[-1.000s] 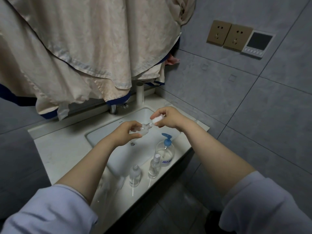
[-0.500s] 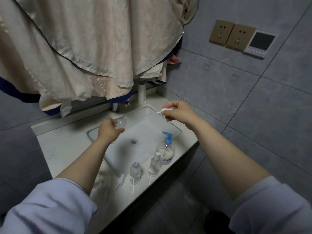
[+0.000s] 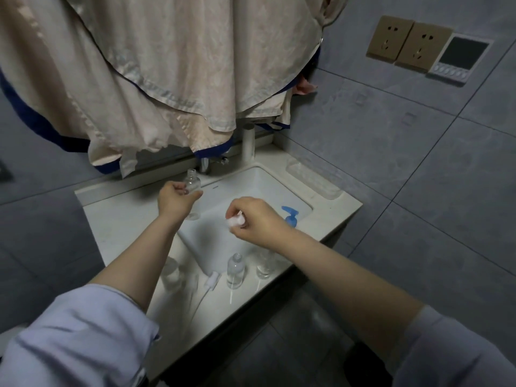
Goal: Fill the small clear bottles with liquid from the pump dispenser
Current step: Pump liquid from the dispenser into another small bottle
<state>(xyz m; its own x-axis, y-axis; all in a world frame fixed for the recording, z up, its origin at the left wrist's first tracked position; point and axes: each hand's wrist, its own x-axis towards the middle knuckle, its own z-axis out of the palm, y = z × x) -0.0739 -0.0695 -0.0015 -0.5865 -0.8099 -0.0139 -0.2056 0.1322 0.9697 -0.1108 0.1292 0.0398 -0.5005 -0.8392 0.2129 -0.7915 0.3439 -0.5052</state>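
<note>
Holding: uncapped small clear bottle, upright in left hand, light, slippery, probably rigid, best gripped mid-body; white spray cap pinched in right hand.

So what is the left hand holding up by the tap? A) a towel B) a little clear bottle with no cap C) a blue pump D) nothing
B: the left hand grips a small clear bottle with an open neck, upright near the tap, while the blue pump stands behind the right hand.
</note>
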